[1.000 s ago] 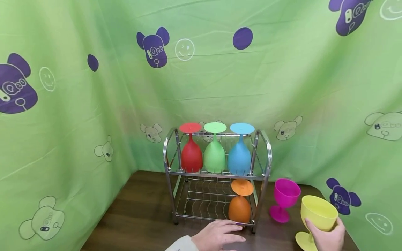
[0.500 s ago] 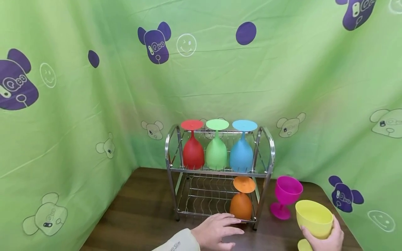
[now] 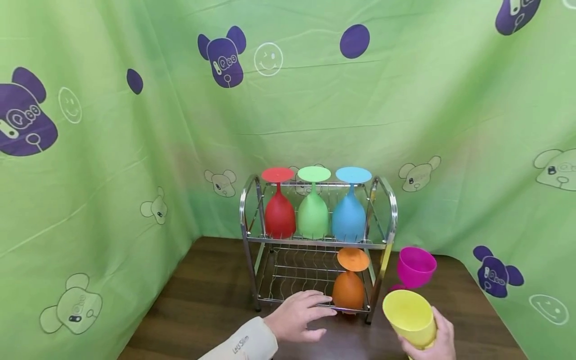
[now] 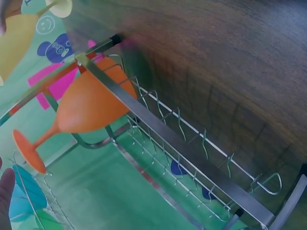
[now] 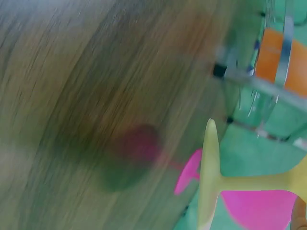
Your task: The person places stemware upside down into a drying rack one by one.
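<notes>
My right hand (image 3: 438, 335) grips a yellow goblet (image 3: 408, 317) by its bowl, to the right of a two-tier chrome dish rack (image 3: 315, 243). The goblet's mouth faces up and leans left. Its stem and round foot (image 5: 209, 177) show in the right wrist view. My left hand (image 3: 299, 315), fingers spread and holding nothing, is at the rack's lower front edge. Close to its fingertips, an orange goblet (image 3: 348, 291) stands upside down at the right end of the lower tier. A magenta goblet (image 3: 416, 267) is upright on the table behind the yellow one, which partly covers it.
Red (image 3: 280, 216), light green (image 3: 313, 216) and blue (image 3: 348, 217) goblets stand upside down in a row on the upper tier. Wire dividers line the lower tier left of the orange goblet. A green printed cloth (image 3: 315, 110) hangs behind the dark wooden table (image 3: 193, 290).
My right hand has lifted the yellow goblet off the table and carried it left toward the rack, tilting it. My left hand has drawn slightly left. The head view has dipped a little.
</notes>
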Motion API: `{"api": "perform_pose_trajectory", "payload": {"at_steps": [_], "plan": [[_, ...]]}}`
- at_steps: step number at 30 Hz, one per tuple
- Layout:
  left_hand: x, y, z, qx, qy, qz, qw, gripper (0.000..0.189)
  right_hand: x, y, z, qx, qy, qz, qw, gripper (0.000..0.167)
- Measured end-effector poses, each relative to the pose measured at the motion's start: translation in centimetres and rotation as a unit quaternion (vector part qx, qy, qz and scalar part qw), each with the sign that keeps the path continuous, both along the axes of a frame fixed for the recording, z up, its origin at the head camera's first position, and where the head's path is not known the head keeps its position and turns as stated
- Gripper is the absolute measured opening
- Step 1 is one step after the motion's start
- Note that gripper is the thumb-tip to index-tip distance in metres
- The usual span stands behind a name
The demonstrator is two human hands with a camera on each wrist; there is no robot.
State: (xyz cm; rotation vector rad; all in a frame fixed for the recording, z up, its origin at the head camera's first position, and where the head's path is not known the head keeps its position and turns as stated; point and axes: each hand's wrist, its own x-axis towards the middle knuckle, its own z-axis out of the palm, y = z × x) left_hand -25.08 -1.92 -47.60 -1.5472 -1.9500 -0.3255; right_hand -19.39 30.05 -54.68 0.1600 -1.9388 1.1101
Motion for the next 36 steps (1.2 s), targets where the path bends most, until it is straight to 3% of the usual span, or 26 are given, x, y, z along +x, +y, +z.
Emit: {"api": "perform_pose_trajectory", "payload": {"at_steps": [5, 9, 14, 17, 22, 27, 32, 36], "plan": [[0.2, -0.8, 0.2, 0.018, -0.013, 0.02, 0.9996, 0.043, 0.5, -2.0, -0.1, 0.094, 0.007, 0.022, 0.9954, 0.1], [0.4, -2.0, 0.2, 0.034, -0.027, 0.044, 0.9981, 0.042, 0.1, -4.0, 0.3, 0.125, 0.016, 0.044, 0.9911, 0.099], [0.8, -2.9, 0.3, 0.054, -0.089, 0.074, 0.9918, 0.048, -0.8, -5.8, 0.9, 0.146, 0.049, 0.099, 0.983, 0.092], [1.1, -2.7, 0.7, 0.044, -0.134, 0.101, 0.9849, 0.057, -1.1, -6.6, 1.3, 0.171, 0.071, 0.119, 0.9755, 0.085], [1.5, -1.6, 1.4, 0.014, -0.215, 0.137, 0.9669, 0.071, -1.3, -7.7, 2.0, 0.225, 0.103, 0.109, 0.9628, 0.085], [1.5, -0.7, 2.2, 0.014, -0.279, 0.153, 0.948, 0.078, -1.6, -8.4, 2.5, 0.247, 0.111, 0.12, 0.9553, 0.081], [1.6, -0.3, 2.8, 0.01, -0.334, 0.155, 0.9298, 0.086, -1.7, -9.2, 3.0, 0.248, 0.109, 0.122, 0.9548, 0.087], [1.8, 0.2, 3.0, 0.008, -0.335, 0.148, 0.9304, 0.09, -1.7, -9.7, 3.3, 0.253, 0.123, 0.119, 0.9522, 0.078]]}}
